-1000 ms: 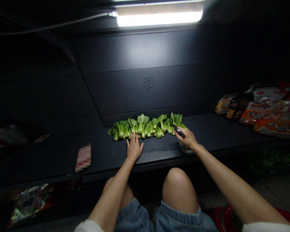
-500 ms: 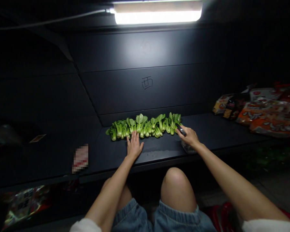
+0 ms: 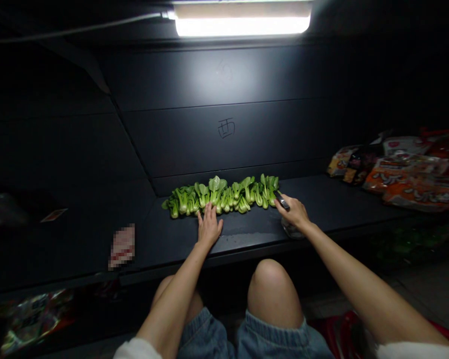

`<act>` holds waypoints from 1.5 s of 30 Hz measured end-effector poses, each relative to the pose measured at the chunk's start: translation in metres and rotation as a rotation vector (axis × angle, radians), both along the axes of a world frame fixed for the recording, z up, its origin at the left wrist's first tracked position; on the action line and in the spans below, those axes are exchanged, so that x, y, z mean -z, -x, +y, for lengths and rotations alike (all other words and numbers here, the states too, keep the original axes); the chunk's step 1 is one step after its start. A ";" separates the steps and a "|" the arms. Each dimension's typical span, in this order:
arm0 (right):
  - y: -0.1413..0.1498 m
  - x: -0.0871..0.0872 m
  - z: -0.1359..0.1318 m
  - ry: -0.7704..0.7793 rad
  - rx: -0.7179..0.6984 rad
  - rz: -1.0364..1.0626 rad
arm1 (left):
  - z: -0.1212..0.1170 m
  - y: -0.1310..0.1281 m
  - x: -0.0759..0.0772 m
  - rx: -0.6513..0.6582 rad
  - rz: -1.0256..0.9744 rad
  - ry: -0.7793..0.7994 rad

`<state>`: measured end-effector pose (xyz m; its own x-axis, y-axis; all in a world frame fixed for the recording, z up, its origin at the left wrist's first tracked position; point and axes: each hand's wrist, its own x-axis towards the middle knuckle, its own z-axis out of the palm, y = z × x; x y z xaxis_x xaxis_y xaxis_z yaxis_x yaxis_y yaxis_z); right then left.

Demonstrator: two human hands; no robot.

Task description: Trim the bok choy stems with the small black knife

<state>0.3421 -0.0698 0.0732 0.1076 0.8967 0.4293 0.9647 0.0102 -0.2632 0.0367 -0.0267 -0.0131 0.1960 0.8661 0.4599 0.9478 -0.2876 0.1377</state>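
Nearest are two bare knees (image 3: 275, 294), then the dark shelf (image 3: 172, 244). On it, the right grip (image 3: 295, 212) is closed around a clear spray bottle (image 3: 292, 231), its dark nozzle by the right end of the leafy greens (image 3: 224, 196). The left grip (image 3: 210, 230) has its fingers apart, tips over the stem ends. The greens lie in a row before the far panel (image 3: 164, 134); packets (image 3: 415, 179) lie right.
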 end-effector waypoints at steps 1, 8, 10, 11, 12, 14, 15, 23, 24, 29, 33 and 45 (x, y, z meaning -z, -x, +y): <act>0.001 -0.001 0.000 0.005 0.006 -0.004 | 0.000 0.000 0.000 -0.002 -0.002 0.003; 0.006 -0.004 -0.002 0.049 0.020 0.005 | 0.001 0.000 0.000 -0.012 -0.013 0.021; 0.008 -0.003 -0.002 0.059 0.004 -0.015 | 0.001 0.000 -0.001 -0.014 -0.014 0.031; 0.009 -0.002 -0.002 0.063 -0.010 -0.033 | 0.001 0.000 -0.001 -0.014 -0.014 0.034; 0.011 -0.002 -0.003 0.066 -0.028 -0.054 | 0.001 0.000 -0.001 -0.014 -0.016 0.035; 0.015 -0.001 -0.003 0.068 -0.071 -0.099 | 0.000 0.000 -0.002 -0.008 -0.026 0.034; 0.017 -0.001 -0.003 0.069 -0.092 -0.118 | 0.000 0.001 -0.002 -0.002 -0.034 0.030; 0.026 0.000 -0.002 0.128 -0.213 -0.217 | 0.004 0.017 -0.009 -0.019 -0.071 -0.016; 0.027 0.000 -0.002 0.138 -0.221 -0.234 | 0.004 0.021 -0.009 -0.029 -0.073 -0.021; 0.035 0.000 0.000 0.187 -0.243 -0.317 | 0.005 0.038 -0.003 -0.084 -0.105 -0.007; 0.046 -0.004 0.001 0.206 -0.266 -0.335 | 0.005 0.039 0.002 -0.064 -0.100 -0.030; 0.073 -0.005 0.003 0.243 -0.319 -0.359 | 0.004 0.039 0.003 -0.064 -0.096 -0.039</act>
